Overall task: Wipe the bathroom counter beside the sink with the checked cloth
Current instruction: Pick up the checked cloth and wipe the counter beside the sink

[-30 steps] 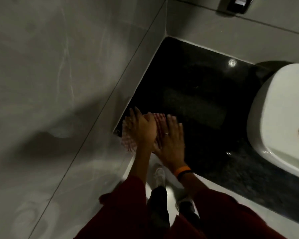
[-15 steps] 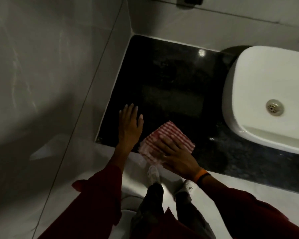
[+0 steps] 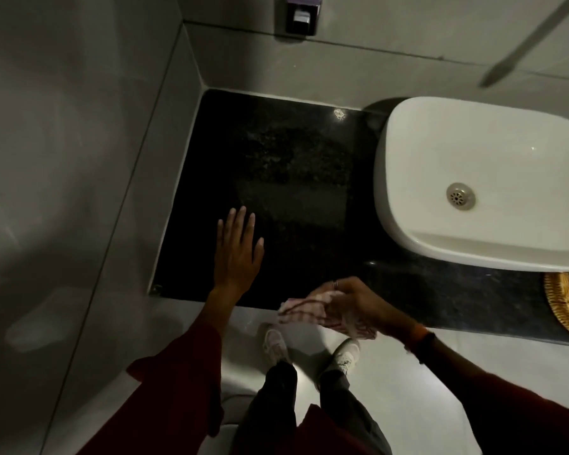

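Gripped around the bunched red-and-white checked cloth, the right hand held it at the front edge of the black polished stone worktop, in front of and to the left of the white rounded ceramic sink. Part of the cloth hung past that edge. Left of the sink, the left hand lay flat on the worktop, fingers spread, holding nothing. A woven wicker basket showed just in front of the sink.
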